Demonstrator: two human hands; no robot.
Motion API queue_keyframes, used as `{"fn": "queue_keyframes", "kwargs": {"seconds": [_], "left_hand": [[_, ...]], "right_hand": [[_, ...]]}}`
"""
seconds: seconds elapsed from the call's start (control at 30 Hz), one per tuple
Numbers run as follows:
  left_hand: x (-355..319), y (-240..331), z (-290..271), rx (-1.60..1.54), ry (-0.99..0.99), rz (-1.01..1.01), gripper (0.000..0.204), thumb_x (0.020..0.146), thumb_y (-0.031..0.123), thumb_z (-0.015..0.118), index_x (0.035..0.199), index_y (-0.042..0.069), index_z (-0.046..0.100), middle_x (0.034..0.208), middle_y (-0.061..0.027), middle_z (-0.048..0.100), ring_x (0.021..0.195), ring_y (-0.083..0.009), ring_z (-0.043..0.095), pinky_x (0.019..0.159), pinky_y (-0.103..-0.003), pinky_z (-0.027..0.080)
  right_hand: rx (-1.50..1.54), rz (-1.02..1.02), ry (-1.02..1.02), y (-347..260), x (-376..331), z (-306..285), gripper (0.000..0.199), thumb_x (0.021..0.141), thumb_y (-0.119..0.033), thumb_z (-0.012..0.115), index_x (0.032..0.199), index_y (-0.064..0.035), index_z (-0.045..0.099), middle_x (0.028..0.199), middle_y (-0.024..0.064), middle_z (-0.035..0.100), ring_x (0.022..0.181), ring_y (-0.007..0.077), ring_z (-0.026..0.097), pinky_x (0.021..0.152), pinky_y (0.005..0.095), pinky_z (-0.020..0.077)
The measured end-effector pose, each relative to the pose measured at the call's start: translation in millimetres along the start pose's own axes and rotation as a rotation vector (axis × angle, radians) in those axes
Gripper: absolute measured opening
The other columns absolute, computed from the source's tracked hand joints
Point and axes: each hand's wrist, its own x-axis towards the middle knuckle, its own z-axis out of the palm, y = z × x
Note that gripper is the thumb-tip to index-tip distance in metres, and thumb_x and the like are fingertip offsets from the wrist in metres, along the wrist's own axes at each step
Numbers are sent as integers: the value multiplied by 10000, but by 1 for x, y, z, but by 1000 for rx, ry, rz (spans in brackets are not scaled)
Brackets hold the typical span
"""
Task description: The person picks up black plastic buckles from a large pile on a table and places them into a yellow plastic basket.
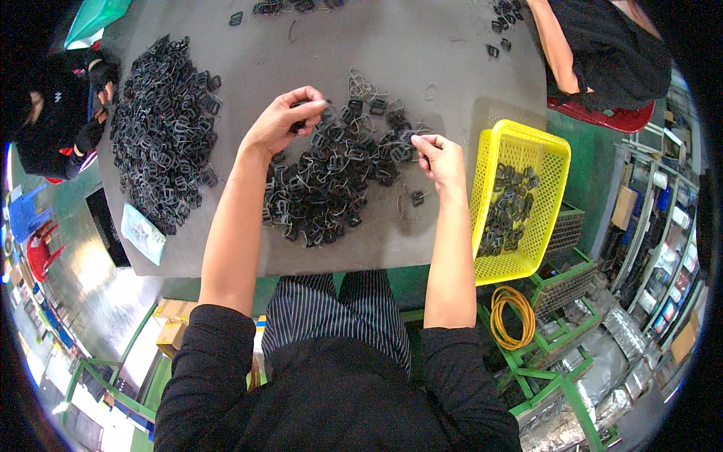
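Before me on the grey table lies a loose pile of small black buckles (316, 192), many with thin wire hooks among them. My left hand (286, 120) is closed above the pile's far left side, its fingers curled around a black buckle (299, 126). A blurred greyish piece shows at its fingertips. At the right edge of the pile, my right hand (440, 160) pinches a black buckle between thumb and forefinger; the fingertips partly hide it. A few stray wire hooks (430, 91) lie beyond it.
A larger heap of black buckles (166, 135) covers the table's left side, beside a pale plastic packet (143, 233). At right, a yellow basket (520, 273) holds more buckles. Co-workers sit at the left and far right. An orange hose coil (513, 318) hangs below.
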Motion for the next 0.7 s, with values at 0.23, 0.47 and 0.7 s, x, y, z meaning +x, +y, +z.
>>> {"fn": "queue_keyframes", "kwargs": {"seconds": [0.23, 0.47, 0.7], "left_hand": [[-4, 11, 36, -261, 0, 112, 249, 884, 247, 550, 1078, 92, 544, 925, -40, 576, 797, -121, 566, 545, -222, 457], [30, -33, 97, 1005, 369, 276, 316, 780, 344, 662, 976, 103, 605, 743, -92, 632, 733, -216, 611, 641, -349, 465], [37, -45, 117, 1224, 513, 209, 228, 739, 275, 688, 872, 103, 622, 824, -118, 645, 781, -291, 617, 690, -383, 478]], "right_hand": [[115, 88, -59, 3, -7, -16, 152, 778, -181, 698, 817, -54, 625, 572, -35, 520, 437, 27, 436, 355, 180, 262], [302, 86, -79, 7, -19, -29, 170, 770, -200, 706, 802, -50, 634, 577, -20, 538, 442, 42, 453, 368, 200, 298], [140, 2, -20, 17, -29, -27, 188, 756, -195, 725, 710, -41, 628, 587, -3, 566, 434, 57, 461, 394, 228, 324]]}}
